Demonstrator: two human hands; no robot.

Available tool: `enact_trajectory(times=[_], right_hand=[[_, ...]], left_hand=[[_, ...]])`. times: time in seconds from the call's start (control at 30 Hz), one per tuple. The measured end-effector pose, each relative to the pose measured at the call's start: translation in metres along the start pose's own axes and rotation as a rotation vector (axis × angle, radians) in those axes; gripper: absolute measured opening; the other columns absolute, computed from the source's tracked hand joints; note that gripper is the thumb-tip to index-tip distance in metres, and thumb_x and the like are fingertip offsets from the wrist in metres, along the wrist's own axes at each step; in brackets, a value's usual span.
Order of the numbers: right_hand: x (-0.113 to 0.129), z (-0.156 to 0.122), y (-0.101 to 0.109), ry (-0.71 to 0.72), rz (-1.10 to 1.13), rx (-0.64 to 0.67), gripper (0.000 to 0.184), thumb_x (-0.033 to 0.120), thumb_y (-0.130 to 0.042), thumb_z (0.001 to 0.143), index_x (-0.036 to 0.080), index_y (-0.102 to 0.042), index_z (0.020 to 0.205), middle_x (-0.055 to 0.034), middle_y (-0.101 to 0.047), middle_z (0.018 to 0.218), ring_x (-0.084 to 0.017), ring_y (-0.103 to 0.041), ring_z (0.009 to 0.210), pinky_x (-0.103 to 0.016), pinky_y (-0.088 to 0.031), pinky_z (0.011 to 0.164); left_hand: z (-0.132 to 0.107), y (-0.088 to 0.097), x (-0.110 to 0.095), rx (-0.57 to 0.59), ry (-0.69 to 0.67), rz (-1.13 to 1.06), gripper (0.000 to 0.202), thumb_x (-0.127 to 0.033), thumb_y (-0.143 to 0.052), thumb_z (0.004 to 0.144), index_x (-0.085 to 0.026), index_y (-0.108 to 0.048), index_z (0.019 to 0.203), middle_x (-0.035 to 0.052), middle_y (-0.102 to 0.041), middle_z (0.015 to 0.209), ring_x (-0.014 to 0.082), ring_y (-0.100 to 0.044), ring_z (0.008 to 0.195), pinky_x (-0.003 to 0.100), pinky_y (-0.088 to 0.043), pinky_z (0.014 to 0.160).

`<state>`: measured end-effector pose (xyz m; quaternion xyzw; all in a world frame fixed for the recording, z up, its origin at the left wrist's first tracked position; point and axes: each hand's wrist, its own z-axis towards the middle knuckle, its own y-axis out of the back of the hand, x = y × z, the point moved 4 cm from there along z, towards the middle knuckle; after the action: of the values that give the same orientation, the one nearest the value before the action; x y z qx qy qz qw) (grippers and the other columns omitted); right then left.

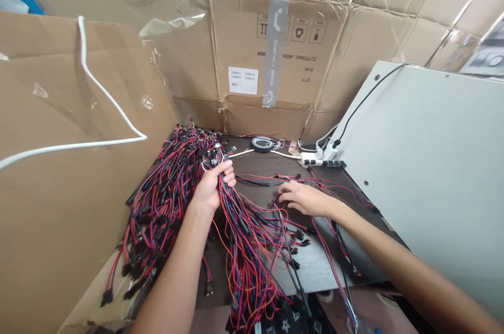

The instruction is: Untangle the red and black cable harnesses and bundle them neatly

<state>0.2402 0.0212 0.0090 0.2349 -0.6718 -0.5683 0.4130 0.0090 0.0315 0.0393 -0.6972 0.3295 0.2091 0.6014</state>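
My left hand (pixel 216 183) is closed around a thick bundle of wire harnesses (pixel 246 234). Small connectors stick up above the fist, while the red, black, blue and orange wires fan downward to black plugs over the table's front edge. To the right of it, my right hand (pixel 301 197) hovers low over the table, fingers bent and apart. Its fingertips are close to a few loose wires (pixel 280 218); whether they touch one is unclear. A large pile of similar harnesses (pixel 165 181) lies left of my left hand.
Cardboard boxes (pixel 244 50) wall off the back, and a cardboard panel (pixel 71 113) the left. A pale panel (pixel 433 166) leans at the right. At the back are a tape roll (pixel 263 144) and a power strip (pixel 321 160) with plugs. More loose wires (pixel 325 244) hang over the front edge.
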Motion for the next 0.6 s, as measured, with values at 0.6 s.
enact_trajectory(times=[0.6], right_hand=[[-0.011, 0.001, 0.031, -0.287, 0.245, -0.364, 0.010, 0.016, -0.048, 0.080, 0.016, -0.058, 0.077, -0.0030, -0.060, 0.072, -0.014, -0.051, 0.065, -0.024, -0.038, 0.062]], left_hand=[[-0.001, 0.000, 0.000, 0.021, 0.058, 0.027, 0.024, -0.005, -0.057, 0.078, -0.013, -0.047, 0.057, -0.0053, -0.041, 0.049, 0.0026, -0.036, 0.037, 0.015, -0.033, 0.035]])
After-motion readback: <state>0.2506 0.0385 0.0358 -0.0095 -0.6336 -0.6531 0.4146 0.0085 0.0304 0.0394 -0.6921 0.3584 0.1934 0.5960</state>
